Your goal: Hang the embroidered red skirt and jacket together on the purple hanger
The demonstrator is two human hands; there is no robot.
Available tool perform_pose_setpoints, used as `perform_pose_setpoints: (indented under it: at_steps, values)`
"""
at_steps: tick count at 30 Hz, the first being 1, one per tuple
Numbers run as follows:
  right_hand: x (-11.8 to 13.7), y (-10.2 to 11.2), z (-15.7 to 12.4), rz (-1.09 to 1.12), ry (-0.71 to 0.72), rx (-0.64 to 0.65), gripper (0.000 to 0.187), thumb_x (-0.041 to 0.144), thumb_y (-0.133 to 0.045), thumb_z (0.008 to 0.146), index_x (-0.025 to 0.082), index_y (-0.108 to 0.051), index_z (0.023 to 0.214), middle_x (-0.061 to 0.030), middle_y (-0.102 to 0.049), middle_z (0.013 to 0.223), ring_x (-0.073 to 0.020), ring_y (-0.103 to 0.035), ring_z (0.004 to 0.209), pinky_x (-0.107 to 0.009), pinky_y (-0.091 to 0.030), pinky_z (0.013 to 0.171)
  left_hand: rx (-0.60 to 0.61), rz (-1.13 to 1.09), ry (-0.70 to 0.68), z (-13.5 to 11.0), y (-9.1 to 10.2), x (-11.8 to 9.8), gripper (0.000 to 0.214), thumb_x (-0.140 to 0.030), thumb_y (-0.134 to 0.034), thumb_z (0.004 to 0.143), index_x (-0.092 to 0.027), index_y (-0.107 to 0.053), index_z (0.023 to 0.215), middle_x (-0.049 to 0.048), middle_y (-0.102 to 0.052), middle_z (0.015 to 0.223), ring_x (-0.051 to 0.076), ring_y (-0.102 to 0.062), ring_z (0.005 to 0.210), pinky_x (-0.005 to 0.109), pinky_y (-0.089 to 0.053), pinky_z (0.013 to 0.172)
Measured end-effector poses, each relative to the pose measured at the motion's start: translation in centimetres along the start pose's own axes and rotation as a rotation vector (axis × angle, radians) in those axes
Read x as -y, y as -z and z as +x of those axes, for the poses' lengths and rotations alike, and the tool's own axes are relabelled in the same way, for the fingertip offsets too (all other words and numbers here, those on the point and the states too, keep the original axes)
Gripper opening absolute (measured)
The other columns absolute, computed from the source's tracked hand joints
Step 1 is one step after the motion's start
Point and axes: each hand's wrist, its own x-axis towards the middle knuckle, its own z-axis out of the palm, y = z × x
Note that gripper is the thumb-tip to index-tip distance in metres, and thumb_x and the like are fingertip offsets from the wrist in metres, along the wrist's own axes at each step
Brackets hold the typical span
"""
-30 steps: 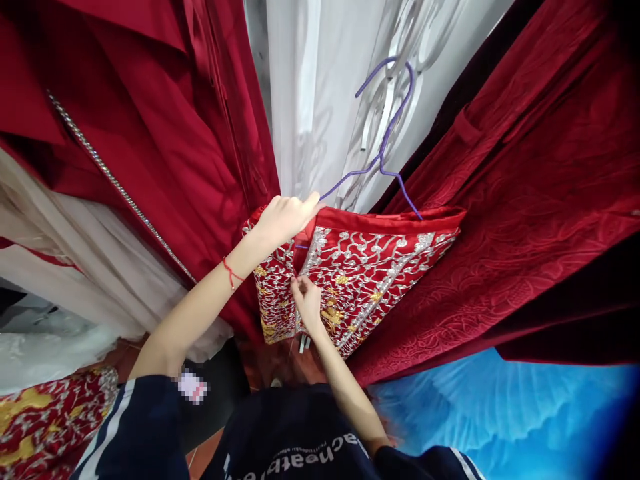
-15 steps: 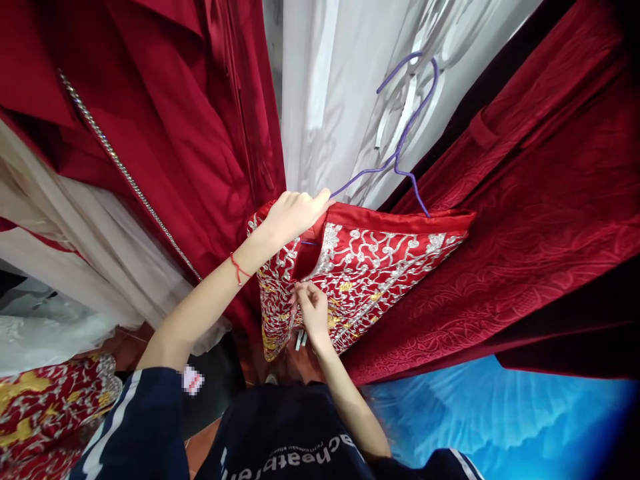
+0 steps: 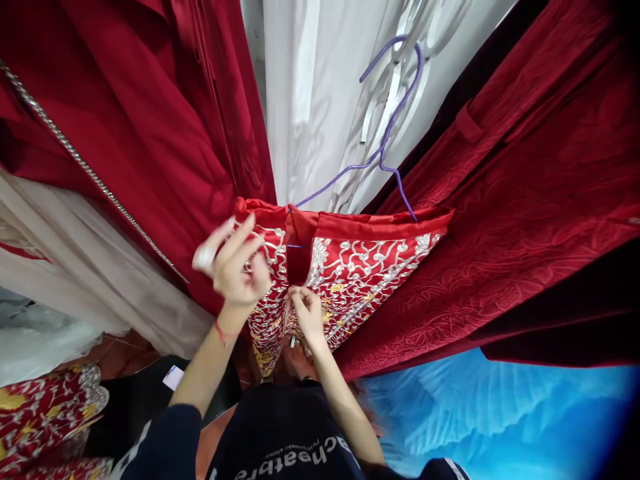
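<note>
A red skirt [image 3: 370,267] with silver and gold embroidery and a plain satin waistband hangs in front of me on a purple wire hanger [image 3: 385,153]. An open slit [image 3: 299,263] runs down from the waistband. At its lower end, my right hand [image 3: 307,312] is closed in a pinch on the skirt; whatever small part lies between the fingertips is hidden. My left hand [image 3: 233,263], smeared by motion, is raised in front of the skirt's left side. Its fingers are apart and nothing shows in them.
Dark red drapes [image 3: 200,120] and a patterned red cloth [image 3: 525,233] flank the skirt. White curtain and metal scrollwork stand behind. Another embroidered red garment [image 3: 45,420] lies lower left, near a black surface with a phone-like white object [image 3: 173,377]. Blue fabric [image 3: 490,413] spreads lower right.
My left hand has let go of the waistband and moved left and down toward me. My right hand keeps its pinch at the slit's bottom. The waistband's left part now shows.
</note>
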Motion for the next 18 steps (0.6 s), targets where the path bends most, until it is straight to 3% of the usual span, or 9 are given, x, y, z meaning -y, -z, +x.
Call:
perform_pose_setpoints:
  at_steps: [2,5,7,11,18]
  values:
    - [-0.2,0.4,0.0,-0.033,-0.011,0.039,0.03,0.044,-0.055,0.087,0.019,-0.06,0.072,0.0048,-0.051,0.052,-0.01,-0.044,0.047,-0.023,-0.035,0.048,-0.147,-0.069,0.104,-5.8,0.0,0.9,0.024,-0.038,-0.033,0.093,-0.026,-0.053,0.089,0.0114,-0.064,0.082,0.03,-0.063,0.089,0.053,-0.049,0.084]
    - [-0.3,0.5,0.0,-0.101,0.006,0.046,0.034,0.048,-0.058,0.088,0.019,-0.061,0.069,0.0064,-0.044,0.051,-0.0082,-0.034,0.048,-0.023,-0.027,0.048,0.073,-0.224,0.155,-12.8,-0.5,0.7,0.01,-0.035,-0.048,0.087,-0.025,-0.05,0.085,0.0078,-0.062,0.077,0.025,-0.064,0.077,0.043,-0.053,0.075]
    - [-0.2,0.3,0.0,-0.106,-0.006,0.053,0.036,0.05,-0.06,0.087,0.019,-0.06,0.069,0.0069,-0.042,0.052,-0.0079,-0.032,0.048,-0.023,-0.026,0.048,0.232,-0.239,0.214,-15.4,-0.7,0.1,0.007,-0.03,-0.054,0.087,-0.024,-0.051,0.087,0.0074,-0.065,0.081,0.023,-0.065,0.08,0.04,-0.053,0.079]
    - [-0.2,0.0,-0.1,-0.014,-0.084,0.115,0.039,0.057,-0.061,0.086,0.02,-0.061,0.075,0.0087,-0.04,0.047,-0.008,-0.032,0.044,-0.023,-0.026,0.046,0.399,-0.202,0.328,-16.3,-1.4,-0.5,0.01,-0.03,-0.059,0.087,-0.023,-0.053,0.087,0.0052,-0.066,0.081,0.021,-0.065,0.08,0.036,-0.052,0.081]
    - [0.0,-0.3,-0.5,-0.043,-0.082,0.231,0.043,0.058,-0.063,0.086,0.019,-0.06,0.072,0.0093,-0.041,0.041,-0.0056,-0.029,0.038,-0.022,-0.023,0.044,0.509,-0.068,0.412,-12.9,-3.6,0.1,0.009,-0.022,-0.051,0.089,-0.021,-0.057,0.083,0.0071,-0.07,0.077,0.022,-0.066,0.073,0.031,-0.048,0.069]
